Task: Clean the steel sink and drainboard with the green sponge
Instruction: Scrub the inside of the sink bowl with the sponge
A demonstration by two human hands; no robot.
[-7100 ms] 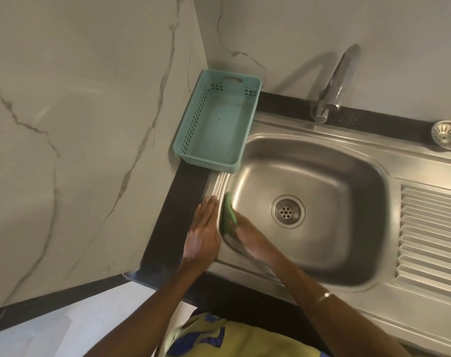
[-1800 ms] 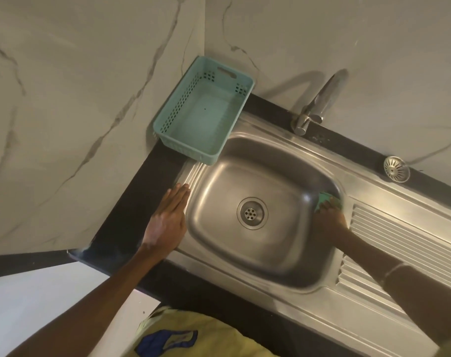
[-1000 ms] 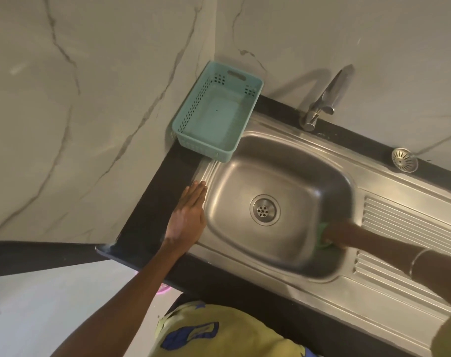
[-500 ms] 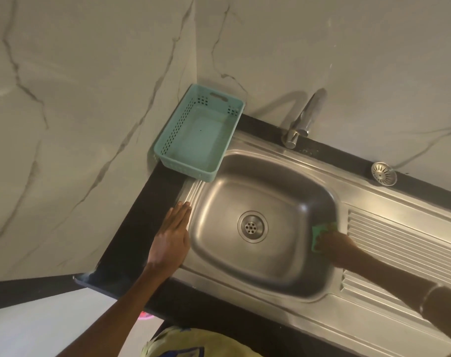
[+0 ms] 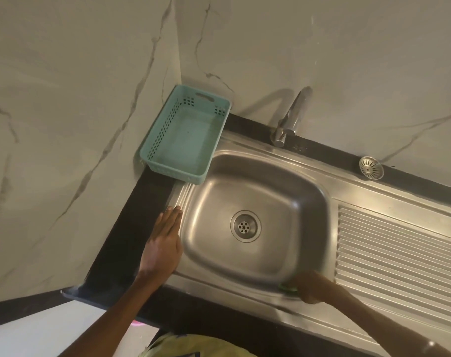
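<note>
While a perforated teal plastic basket (image 5: 184,140) sits behind the steel sink (image 5: 255,228), my flat left hand (image 5: 162,251) braces its rim; my right hand (image 5: 310,286) presses the blurred green sponge (image 5: 287,287), grip unclear.

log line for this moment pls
left hand flat on sink rim | right hand presses green sponge at near right basin corner | drainboard untouched

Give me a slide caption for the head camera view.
Right hand scrubs the steel sink's near right corner with a green sponge; left hand rests flat on its rim.
</note>
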